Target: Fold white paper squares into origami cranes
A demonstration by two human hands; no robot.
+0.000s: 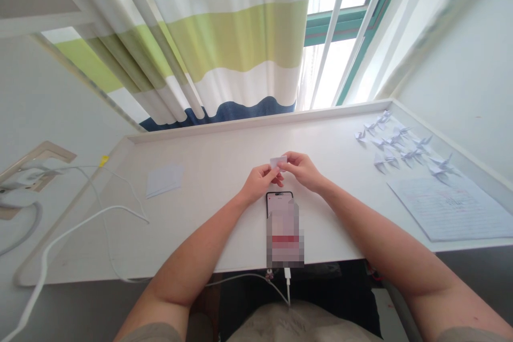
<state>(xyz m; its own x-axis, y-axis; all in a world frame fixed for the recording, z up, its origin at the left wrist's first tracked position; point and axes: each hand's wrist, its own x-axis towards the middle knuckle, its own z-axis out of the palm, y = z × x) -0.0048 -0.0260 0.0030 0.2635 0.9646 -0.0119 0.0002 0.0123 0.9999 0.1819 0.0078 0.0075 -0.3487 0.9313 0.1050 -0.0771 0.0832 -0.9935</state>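
Between my hands, just above the white desk (224, 224), is a small folded piece of white paper (277, 161). My left hand (259, 180) pinches its lower left part with thumb and fingers. On the right side, my right hand (303, 171) grips the same paper, its thumb lying across the front. Some fingertips are hidden behind the paper. Right below my hands lies a phone (280, 206) with its screen lit and partly blurred out. Several folded white paper cranes (401, 141) stand in a group at the far right of the desk.
A few white paper sheets (164, 179) lie at left. Written-on lined sheets (449, 211) lie at right, below the cranes. A white charging cable (287, 278) runs from the phone. More cables (92, 216) cross the desk's left edge from a wall socket. A raised rim (256, 122) borders the back.
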